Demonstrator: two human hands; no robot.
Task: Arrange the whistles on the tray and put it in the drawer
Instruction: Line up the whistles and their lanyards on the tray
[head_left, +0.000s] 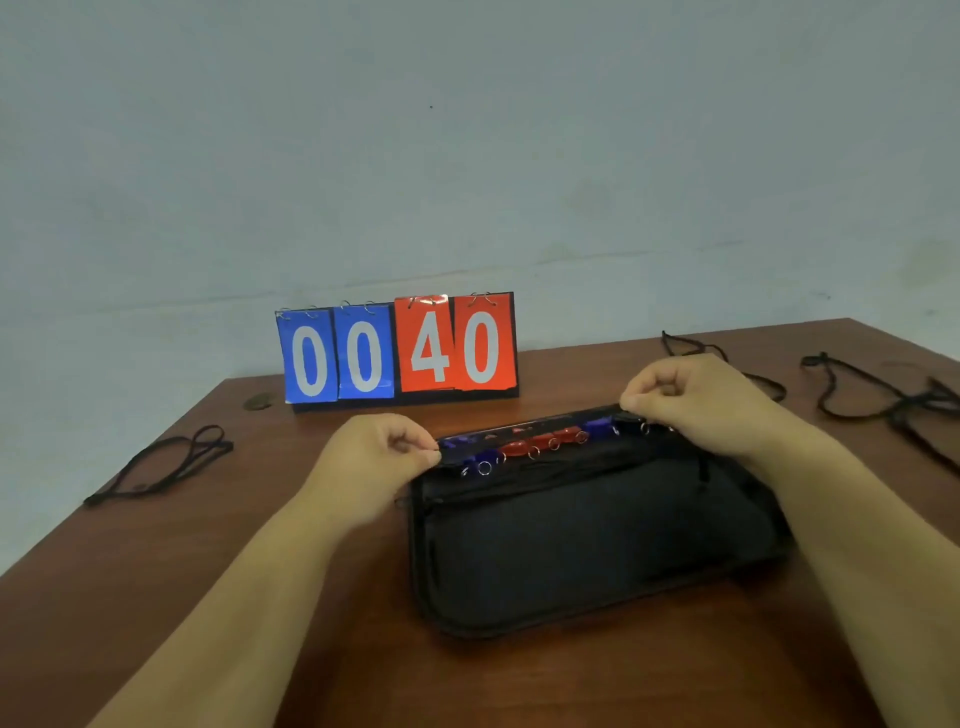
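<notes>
A row of red whistles (540, 446) and blue whistles (597, 428) with metal rings lies on a dark tray (519, 432) behind a black fabric bag (587, 535). The bag hides the tray's near part. My left hand (374, 462) pinches the tray's left end between thumb and fingers. My right hand (691, 400) pinches its right end. Both hands are curled around the tray's edge.
A flip scoreboard (397, 351) reading 00 and 40 stands at the back of the brown wooden table (311, 623). Black lanyards lie at the left (166, 465) and at the right (893, 400). A wall rises behind the table.
</notes>
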